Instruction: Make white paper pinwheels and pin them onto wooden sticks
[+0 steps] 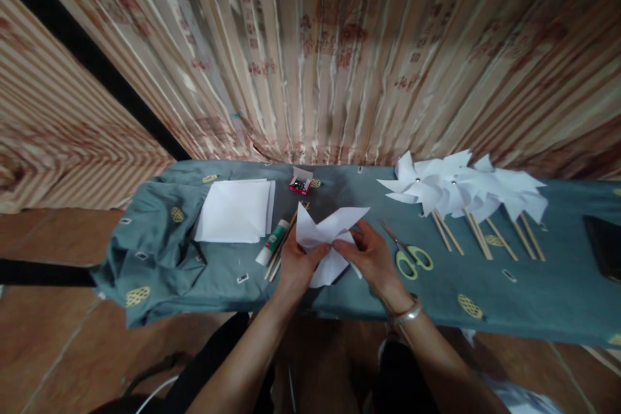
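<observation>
My left hand (297, 263) and my right hand (371, 256) both pinch a folded white paper piece (330, 233) at its middle, just above a table covered with a grey-green cloth (485, 284). The paper has pointed flaps sticking up and to the right, like a half-made pinwheel. A silver bracelet sits on my right wrist. A glue stick (272, 242) and some thin wooden sticks (285, 239) lie just left of my left hand. Green-handled scissors (407, 253) lie just right of my right hand.
A stack of white square sheets (235, 210) lies at the left. A small red box of pins (300, 184) stands at the back. Several finished white paper pinwheels on wooden sticks (466, 194) lie at the right. A dark object (604, 246) sits at the far right edge. A striped curtain hangs behind.
</observation>
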### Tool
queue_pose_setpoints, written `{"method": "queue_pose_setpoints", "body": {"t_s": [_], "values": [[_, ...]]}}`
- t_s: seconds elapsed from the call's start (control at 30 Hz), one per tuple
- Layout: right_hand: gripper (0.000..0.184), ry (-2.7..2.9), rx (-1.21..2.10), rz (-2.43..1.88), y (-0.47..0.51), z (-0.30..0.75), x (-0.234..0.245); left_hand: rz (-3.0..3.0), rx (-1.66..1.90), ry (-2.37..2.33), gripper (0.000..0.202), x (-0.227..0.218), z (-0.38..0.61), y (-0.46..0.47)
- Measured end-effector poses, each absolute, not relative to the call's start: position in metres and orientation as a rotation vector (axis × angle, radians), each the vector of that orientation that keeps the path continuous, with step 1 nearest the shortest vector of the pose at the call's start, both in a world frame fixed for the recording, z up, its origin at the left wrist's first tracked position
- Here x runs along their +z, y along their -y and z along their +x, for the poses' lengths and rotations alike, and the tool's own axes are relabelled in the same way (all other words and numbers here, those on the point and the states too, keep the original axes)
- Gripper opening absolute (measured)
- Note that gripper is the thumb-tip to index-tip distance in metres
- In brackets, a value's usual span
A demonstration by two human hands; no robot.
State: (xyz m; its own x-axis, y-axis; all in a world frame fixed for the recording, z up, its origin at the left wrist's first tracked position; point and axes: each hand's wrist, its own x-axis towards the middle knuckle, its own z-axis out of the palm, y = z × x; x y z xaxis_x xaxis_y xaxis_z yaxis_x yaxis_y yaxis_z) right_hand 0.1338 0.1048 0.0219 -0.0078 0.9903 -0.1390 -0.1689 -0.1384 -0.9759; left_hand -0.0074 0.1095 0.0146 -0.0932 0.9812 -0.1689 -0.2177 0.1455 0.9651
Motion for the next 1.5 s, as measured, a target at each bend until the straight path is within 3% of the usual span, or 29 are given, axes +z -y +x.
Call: {"method": "queue_pose_setpoints", "body": {"t_s": [0.13, 0.37, 0.53, 0.77, 1.03, 1.5], "values": [[0.049, 0.985, 1.356, -1.176, -0.109, 0.135, 0.024, 0.845, 1.271, -1.228, 0.045, 0.016, -0.016, -0.112], [0.029, 1.111, 1.027, -1.243, -0.13, 0.148, 0.013, 0.695, 1.501, -1.298, 0.049, 0.036, -0.05, -0.126], [0.018, 1.543, 0.524, -1.352, -0.164, 0.132, 0.017, 0.612, 1.676, -1.316, 0.058, 0.046, -0.08, -0.136], [0.026, 2.275, 0.022, -1.51, -0.236, 0.083, 0.045, 0.566, 1.809, -1.338, 0.065, 0.048, -0.105, -0.137], [0.03, 2.634, -0.152, -1.714, -0.263, 0.057, 0.049, 0.55, 1.812, -1.292, 0.065, 0.048, -0.108, -0.135], [0.032, 2.675, -0.114, -1.734, -0.272, 0.051, 0.042, 0.531, 1.797, -1.252, 0.061, 0.051, -0.107, -0.131]]}}
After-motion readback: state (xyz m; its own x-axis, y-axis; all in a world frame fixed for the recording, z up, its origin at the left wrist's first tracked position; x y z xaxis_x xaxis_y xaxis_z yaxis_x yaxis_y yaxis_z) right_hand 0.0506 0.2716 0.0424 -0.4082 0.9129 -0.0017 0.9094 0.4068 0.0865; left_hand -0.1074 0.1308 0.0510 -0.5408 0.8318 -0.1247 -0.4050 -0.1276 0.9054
